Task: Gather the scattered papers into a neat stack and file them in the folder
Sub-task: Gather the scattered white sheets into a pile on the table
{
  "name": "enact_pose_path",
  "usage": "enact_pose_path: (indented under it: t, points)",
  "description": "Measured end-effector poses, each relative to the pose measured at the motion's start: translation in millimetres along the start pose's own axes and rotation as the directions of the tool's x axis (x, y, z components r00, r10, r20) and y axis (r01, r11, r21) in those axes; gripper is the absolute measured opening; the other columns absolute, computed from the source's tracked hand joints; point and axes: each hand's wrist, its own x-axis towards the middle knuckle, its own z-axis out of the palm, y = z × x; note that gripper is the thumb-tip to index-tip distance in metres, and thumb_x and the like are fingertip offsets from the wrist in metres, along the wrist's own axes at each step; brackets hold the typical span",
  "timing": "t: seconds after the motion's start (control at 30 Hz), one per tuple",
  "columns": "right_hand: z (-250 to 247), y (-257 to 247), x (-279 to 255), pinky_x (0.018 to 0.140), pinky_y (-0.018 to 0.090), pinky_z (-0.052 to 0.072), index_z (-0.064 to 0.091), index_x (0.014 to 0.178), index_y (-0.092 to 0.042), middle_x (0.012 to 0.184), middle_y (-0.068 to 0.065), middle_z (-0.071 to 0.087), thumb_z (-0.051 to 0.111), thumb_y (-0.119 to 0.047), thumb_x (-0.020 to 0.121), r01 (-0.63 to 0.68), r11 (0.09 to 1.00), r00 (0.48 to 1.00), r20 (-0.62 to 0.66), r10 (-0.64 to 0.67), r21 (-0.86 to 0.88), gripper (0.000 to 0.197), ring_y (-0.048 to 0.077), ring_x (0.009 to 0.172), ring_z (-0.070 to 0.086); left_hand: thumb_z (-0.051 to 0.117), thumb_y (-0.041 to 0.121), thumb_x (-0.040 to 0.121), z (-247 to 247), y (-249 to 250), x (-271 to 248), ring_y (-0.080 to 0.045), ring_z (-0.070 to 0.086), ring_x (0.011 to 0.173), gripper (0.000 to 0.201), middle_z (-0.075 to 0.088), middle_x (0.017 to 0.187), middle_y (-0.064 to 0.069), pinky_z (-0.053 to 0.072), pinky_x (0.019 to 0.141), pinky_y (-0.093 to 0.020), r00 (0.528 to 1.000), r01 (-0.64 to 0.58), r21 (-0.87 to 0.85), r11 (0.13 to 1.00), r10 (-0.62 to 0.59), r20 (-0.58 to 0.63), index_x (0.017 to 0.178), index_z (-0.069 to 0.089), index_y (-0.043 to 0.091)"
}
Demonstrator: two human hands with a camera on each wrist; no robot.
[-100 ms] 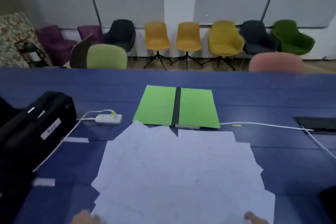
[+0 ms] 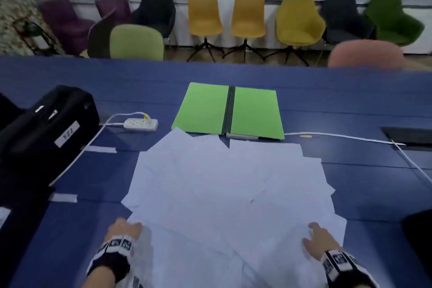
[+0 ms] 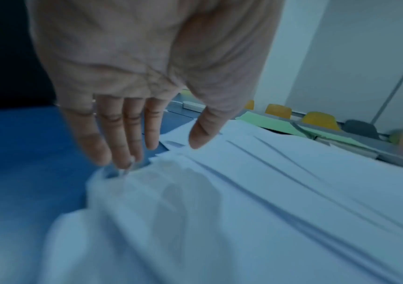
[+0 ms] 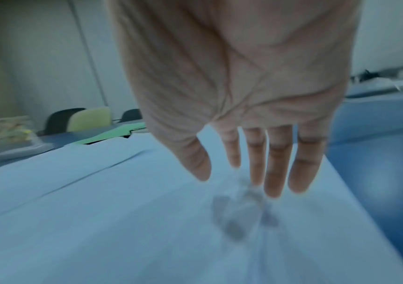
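Observation:
Several white papers [image 2: 224,194] lie fanned out and overlapping on the blue table [image 2: 93,182]. Behind them a green folder [image 2: 203,107] lies open flat, its near edge partly under the sheets. My left hand [image 2: 126,229] is at the spread's near left edge with straight fingers [image 3: 120,134] reaching down to the paper edge [image 3: 171,173]. My right hand [image 2: 315,238] hovers over the near right sheets, fingers [image 4: 278,163] straight and spread just above the paper [image 4: 122,221]. Neither hand holds anything.
A black bag [image 2: 44,131] sits at the left. A white power strip [image 2: 141,123] and its cable lie left of the folder; another white cable [image 2: 350,137] runs right toward a dark table recess [image 2: 411,135]. Chairs [image 2: 247,16] line the far wall.
Both hands have moved up into view onto the near edges of the paper spread. The papers and folder look the same.

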Motion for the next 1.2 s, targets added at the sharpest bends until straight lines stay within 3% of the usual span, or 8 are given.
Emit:
enact_pose_path:
  t: [0.13,0.33,0.5,0.63,0.77,0.87,1.03,1.2]
  points:
    - [13,-17,-12,0.095,0.041,0.038,0.034,0.128,-0.011,0.131,0.015,0.035,0.055,-0.029,0.083,-0.244,0.97,0.962,-0.126,0.243,0.011,0.053,0.037,0.118,0.044,0.061,0.025,0.081,11,31,-26,-0.038,0.041,0.127,0.065,0.034,0.141,-0.022,0.038,0.103,-0.042,0.995,0.034,-0.049,0.998,-0.029,0.1,0.134,0.036,-0.001]
    - [21,-19,-5,0.098,0.05,0.036,0.03,0.13,-0.011,0.132,0.02,0.031,0.057,-0.033,0.081,-0.305,0.951,0.939,-0.149,0.309,0.048,0.06,0.043,0.119,0.036,0.06,0.018,0.08,26,17,-35,-0.039,0.05,0.115,0.06,0.03,0.137,-0.019,0.043,0.094,-0.041,0.999,0.024,-0.18,0.983,-0.019,0.029,0.133,0.035,0.003]
    - [30,-40,-4,0.102,0.049,0.031,0.025,0.143,-0.017,0.147,0.017,0.024,0.052,-0.046,0.087,-0.244,0.967,0.961,-0.114,0.251,0.072,0.069,0.041,0.13,0.029,0.064,0.011,0.081,22,17,-24,-0.035,0.058,0.107,0.036,0.062,0.115,-0.021,0.044,0.091,-0.036,0.997,-0.076,-0.35,0.934,0.063,-0.049,0.115,0.059,0.002]
    - [24,-44,2,0.106,0.047,0.03,0.029,0.144,-0.02,0.15,0.012,0.028,0.052,-0.051,0.086,-0.208,0.972,0.975,-0.061,0.215,0.109,0.07,0.038,0.134,0.032,0.06,0.003,0.082,6,18,-16,-0.034,0.061,0.098,0.026,0.068,0.104,-0.019,0.045,0.089,-0.034,0.992,-0.118,-0.408,0.905,0.088,-0.093,0.107,0.066,0.002]
    - [24,-27,-16,0.103,0.047,0.034,0.033,0.135,-0.005,0.143,0.021,0.033,0.061,-0.029,0.078,-0.459,0.805,0.83,-0.141,0.54,0.376,0.068,0.04,0.13,0.037,0.06,0.006,0.083,2,9,2,-0.027,0.059,0.085,0.02,0.067,0.095,-0.017,0.045,0.082,-0.03,0.992,-0.115,-0.389,0.914,0.129,0.009,0.102,0.066,0.003]
    - [39,-44,-28,0.104,0.046,0.031,0.032,0.134,-0.001,0.14,0.023,0.034,0.063,-0.025,0.077,-0.493,0.74,0.77,-0.167,0.616,0.458,0.069,0.039,0.129,0.034,0.062,0.023,0.086,6,14,6,-0.027,0.057,0.071,0.032,0.063,0.086,-0.019,0.044,0.067,-0.028,0.99,-0.082,-0.44,0.894,0.124,0.068,0.106,0.062,-0.002]
    - [56,-74,-21,0.098,0.05,0.04,0.019,0.144,-0.003,0.144,0.022,0.028,0.067,-0.027,0.081,-0.301,0.668,0.85,-0.127,0.512,0.681,0.083,0.045,0.122,0.043,0.071,0.051,0.073,12,37,-10,-0.029,0.056,0.109,0.074,0.056,0.126,-0.012,0.044,0.091,-0.035,0.997,-0.037,-0.589,0.807,0.066,0.028,0.128,0.048,0.007]
    - [64,-81,-16,0.105,0.044,0.039,0.02,0.146,-0.011,0.142,0.02,0.043,0.072,-0.026,0.08,-0.133,0.654,0.967,-0.047,0.25,0.744,0.085,0.037,0.125,0.048,0.081,0.038,0.067,12,59,-31,-0.035,0.058,0.11,0.073,0.058,0.121,-0.019,0.046,0.09,-0.039,0.998,-0.059,-0.58,0.813,0.029,-0.062,0.12,0.05,-0.002]
